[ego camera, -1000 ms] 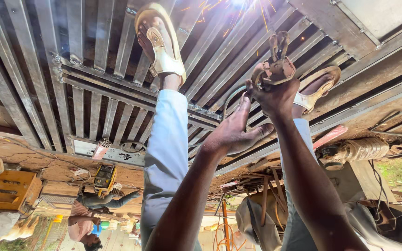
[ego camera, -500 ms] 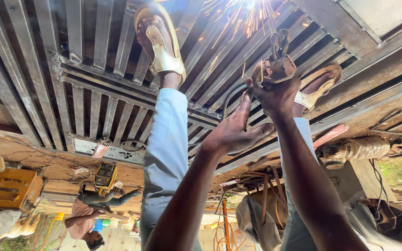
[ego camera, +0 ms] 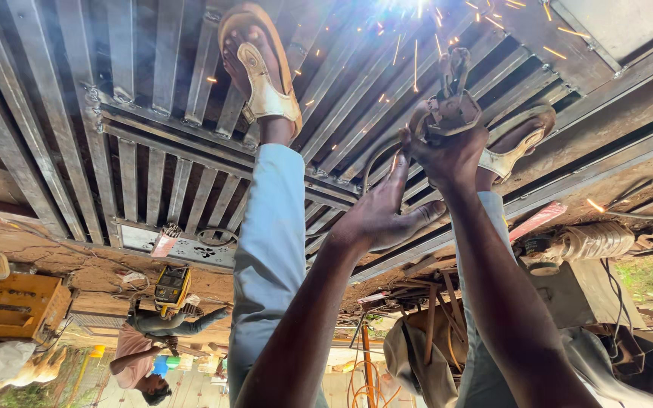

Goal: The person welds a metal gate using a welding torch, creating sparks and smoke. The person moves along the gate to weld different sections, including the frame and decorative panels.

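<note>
My right hand (ego camera: 447,147) is closed around a welding electrode holder (ego camera: 451,98), held against a steel gate of parallel bars (ego camera: 153,151) that I stand on. Bright sparks (ego camera: 410,11) fly from the weld point just beyond the holder. My left hand (ego camera: 383,215) is open with fingers spread, and rests against the bars beside the right wrist. A thin cable (ego camera: 372,162) curves past its fingers. My feet wear tan sandals, one (ego camera: 262,72) to the left and one (ego camera: 519,140) behind the right hand. The whole scene appears upside down.
A yellow welding machine (ego camera: 20,306) stands at the lower left. Another person in a pink top (ego camera: 141,351) crouches by a yellow tool (ego camera: 171,285). A coiled hose (ego camera: 591,242), a red strip (ego camera: 538,219) and metal scraps lie on the right.
The weld glare has grown and many more sparks scatter now. Both hands have stayed in about the same place on the gate.
</note>
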